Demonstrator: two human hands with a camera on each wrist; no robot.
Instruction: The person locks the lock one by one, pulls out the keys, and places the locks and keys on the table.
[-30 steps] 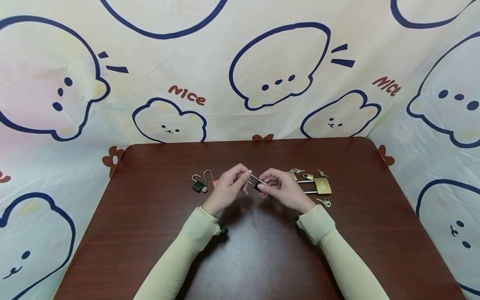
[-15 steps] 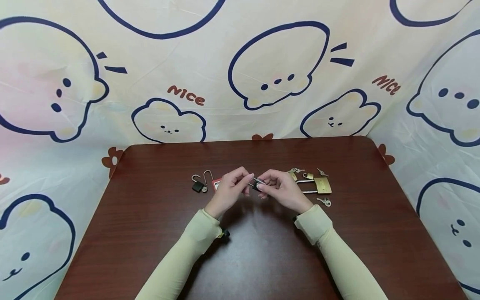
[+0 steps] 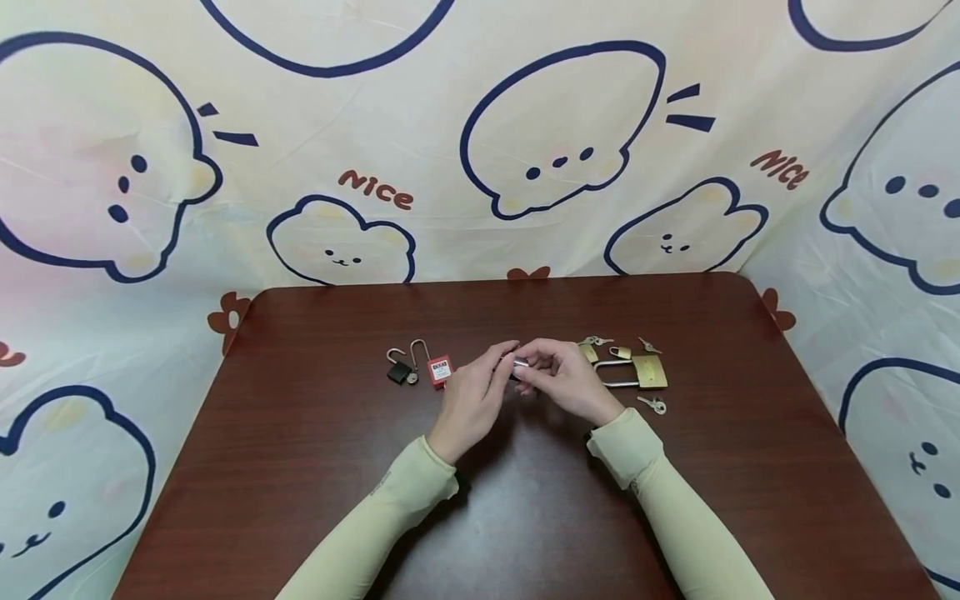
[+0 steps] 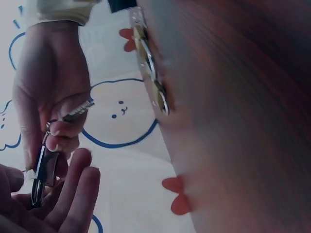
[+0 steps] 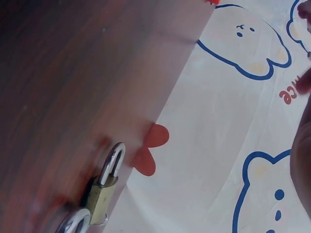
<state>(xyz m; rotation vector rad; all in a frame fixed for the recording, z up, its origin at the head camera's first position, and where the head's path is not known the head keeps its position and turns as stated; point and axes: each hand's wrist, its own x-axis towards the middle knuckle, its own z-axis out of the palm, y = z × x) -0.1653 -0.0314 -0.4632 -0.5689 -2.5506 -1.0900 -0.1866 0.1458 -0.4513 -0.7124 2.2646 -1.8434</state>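
Both hands meet over the middle of the table around a small dark padlock point(image 4: 47, 167). My right hand point(image 3: 561, 372) pinches the padlock's body between thumb and fingers. A key point(image 4: 77, 111) on a small ring hangs from the lock against the right fingers in the left wrist view. The left hand point(image 3: 474, 396) is at the shackle point(image 4: 37, 193), its thumb on one side and its longer fingers on the other. From the head view the lock is mostly hidden by the fingers. In the right wrist view only part of the right hand point(image 5: 301, 160) shows, at the edge.
Left of the hands lie a red padlock point(image 3: 440, 372), an open black padlock point(image 3: 399, 372) and a small lock with a long shackle point(image 3: 412, 377). To the right are a large brass padlock point(image 3: 649, 372), a small brass padlock point(image 3: 619, 352) and several keys point(image 3: 654, 406).
My left hand has moved right, toward the right hand, with its fingers straighter. The shackle, visible between the hands earlier, is now covered, and the red padlock has come into view.
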